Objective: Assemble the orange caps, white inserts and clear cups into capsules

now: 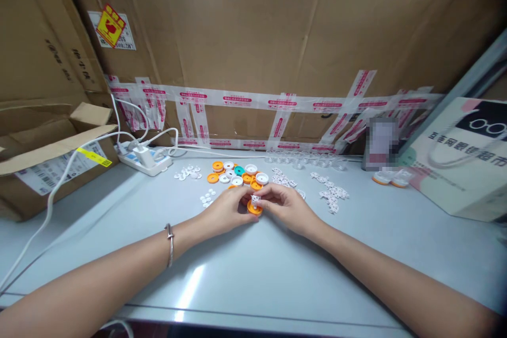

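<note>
Fingers of the left hand [228, 208] are curled around a shallow orange cup [254, 211] just below the middle of the frame, and the right hand [292, 210] is pinching a tiny white piece [255, 199] over it. Cup's round with a raised rim; can't tell how deep the white bit sits, fingers block it. Just above: round orange, white and teal parts [239, 170]. Cardboard box [71, 190] at left is open, contents unreadable. Pixelated thing [382, 142] at right, no clue.
</note>
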Demonstrator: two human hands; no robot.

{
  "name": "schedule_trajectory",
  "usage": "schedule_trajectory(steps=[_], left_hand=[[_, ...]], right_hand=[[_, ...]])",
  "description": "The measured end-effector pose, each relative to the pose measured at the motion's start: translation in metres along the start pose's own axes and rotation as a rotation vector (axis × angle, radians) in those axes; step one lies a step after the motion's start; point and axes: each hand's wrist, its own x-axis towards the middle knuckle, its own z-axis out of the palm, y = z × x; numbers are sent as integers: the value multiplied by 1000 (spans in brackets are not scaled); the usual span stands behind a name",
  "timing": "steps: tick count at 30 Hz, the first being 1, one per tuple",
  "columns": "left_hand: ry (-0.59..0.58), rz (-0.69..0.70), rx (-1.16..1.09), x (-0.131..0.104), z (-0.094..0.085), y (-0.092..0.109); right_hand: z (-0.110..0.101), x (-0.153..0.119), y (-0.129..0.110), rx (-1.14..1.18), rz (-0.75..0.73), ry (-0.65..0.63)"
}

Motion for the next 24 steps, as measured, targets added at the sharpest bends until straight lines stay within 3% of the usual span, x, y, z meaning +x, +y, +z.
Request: schedule_trajectory(steps=[13, 24], left_hand=[[-6, -12, 15, 1, 2, 1], [-3, -7, 31, 0, 2, 0]], right_hand=[[-1, 3, -7, -285, -178, -10], [-5, 2, -7, -292, -164, -42]])
